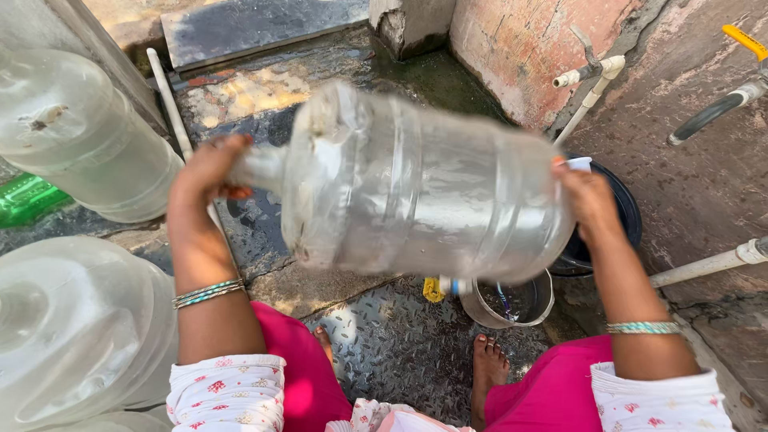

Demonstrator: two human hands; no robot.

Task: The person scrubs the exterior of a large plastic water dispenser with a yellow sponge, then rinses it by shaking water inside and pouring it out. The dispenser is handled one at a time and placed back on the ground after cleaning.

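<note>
I held the big clear water jar (pixel 424 188) on its side in front of me, off the wet floor (pixel 384 336), its neck pointing to nine o'clock and its base to three o'clock. My left hand (pixel 210 172) was closed around the neck, palm over the mouth as far as I could see, and my right hand (pixel 588 200) was spread flat against the base, fingers open and pressing rather than gripping. The jar was blurred, and I judged that I was shaking it to rinse it; whether any water was inside I could not tell through the smear. So the washing looked to be in the middle: the jar was in hand and being worked, but it was not yet set down or stood upright. Below the jar at five o'clock stood a small steel pot (pixel 512 302) with a little water in it, and just beyond my right hand at three o'clock was a dark bucket (pixel 628 212). At ten o'clock stood another clear jar (pixel 80 132), and at eight o'clock a third one (pixel 76 328) lay close by my left elbow, with a green bottle (pixel 28 198) between them; whether those two had been rinsed already I could not say. White pipes with a tap (pixel 592 72) ran along the wall at two o'clock, and I saw no water running from it.
</note>
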